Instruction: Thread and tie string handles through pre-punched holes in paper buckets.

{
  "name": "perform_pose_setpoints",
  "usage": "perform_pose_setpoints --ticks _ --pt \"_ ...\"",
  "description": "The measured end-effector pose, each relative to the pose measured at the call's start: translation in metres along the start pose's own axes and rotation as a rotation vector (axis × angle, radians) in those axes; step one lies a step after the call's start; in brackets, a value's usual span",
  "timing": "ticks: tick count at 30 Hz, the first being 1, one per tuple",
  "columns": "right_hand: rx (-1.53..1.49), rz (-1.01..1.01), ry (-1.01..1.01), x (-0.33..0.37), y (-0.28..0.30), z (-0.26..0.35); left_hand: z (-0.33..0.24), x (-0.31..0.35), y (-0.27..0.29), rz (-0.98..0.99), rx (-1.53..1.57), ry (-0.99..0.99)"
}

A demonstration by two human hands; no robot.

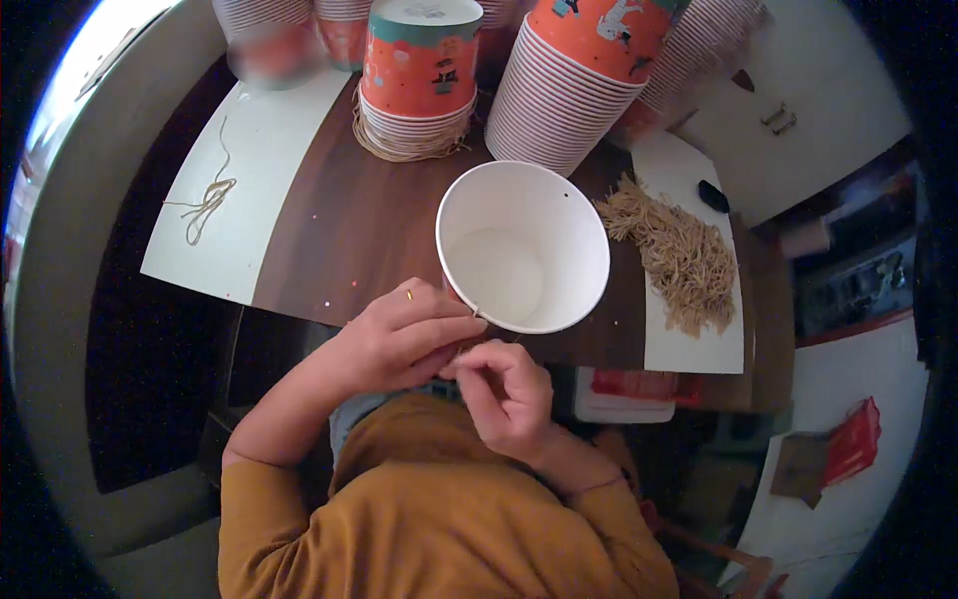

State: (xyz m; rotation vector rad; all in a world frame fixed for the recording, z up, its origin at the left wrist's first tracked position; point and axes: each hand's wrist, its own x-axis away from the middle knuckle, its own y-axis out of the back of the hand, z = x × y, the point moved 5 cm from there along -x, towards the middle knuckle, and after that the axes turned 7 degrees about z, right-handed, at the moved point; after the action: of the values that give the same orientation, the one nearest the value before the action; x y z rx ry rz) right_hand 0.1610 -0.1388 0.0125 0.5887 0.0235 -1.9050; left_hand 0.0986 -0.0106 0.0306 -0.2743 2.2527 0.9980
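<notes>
Holding a big white round paper bucket (pixel 523 246) at the near edge of the dark wood counter (pixel 349 220), open mouth up and empty inside. My left hand (pixel 404 344) has its fingers (pixel 454 329) pressed against the bucket's near wall just under the rim, right by a small hole there. My right hand (pixel 504 394) sits just below, fingertips pinched together on something thin; I think it's a string end, but it's too small to be sure.

Judging by looks, the bucket is light and a bit flexy, so it'd dent if squeezed hard. Best grabbed at the rolled rim, which seems the stiffest part.

Count-wise: one open bucket in front of me, and two tall stacks of orange printed paper buckets (pixel 574 80) clearly in view behind it, with more cut off at the top. One heap of tan string pieces (pixel 679 250) on a white sheet (pixel 699 349) to my right, and one loose string bundle (pixel 208 200) on another white sheet to my left. Small dark object (pixel 713 196) past the heap.
</notes>
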Motion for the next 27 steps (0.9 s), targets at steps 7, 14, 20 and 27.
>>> perform_pose_setpoints --ticks 7,14,20,27 --pt "-0.483 0.304 -0.432 0.01 -0.013 0.02 -0.003 -0.002 0.003 -0.036 -0.21 -0.169" --pt "0.462 0.016 -0.246 -0.024 0.056 0.013 0.025 -0.007 0.01 -0.162 0.188 0.257" --pt "0.321 -0.107 -0.336 -0.042 0.054 -0.007 0.05 -0.006 0.007 -0.267 0.497 0.401" --pt "0.661 -0.166 0.268 -0.064 0.036 -0.003 0.039 -0.015 0.009 -0.209 0.343 0.447"
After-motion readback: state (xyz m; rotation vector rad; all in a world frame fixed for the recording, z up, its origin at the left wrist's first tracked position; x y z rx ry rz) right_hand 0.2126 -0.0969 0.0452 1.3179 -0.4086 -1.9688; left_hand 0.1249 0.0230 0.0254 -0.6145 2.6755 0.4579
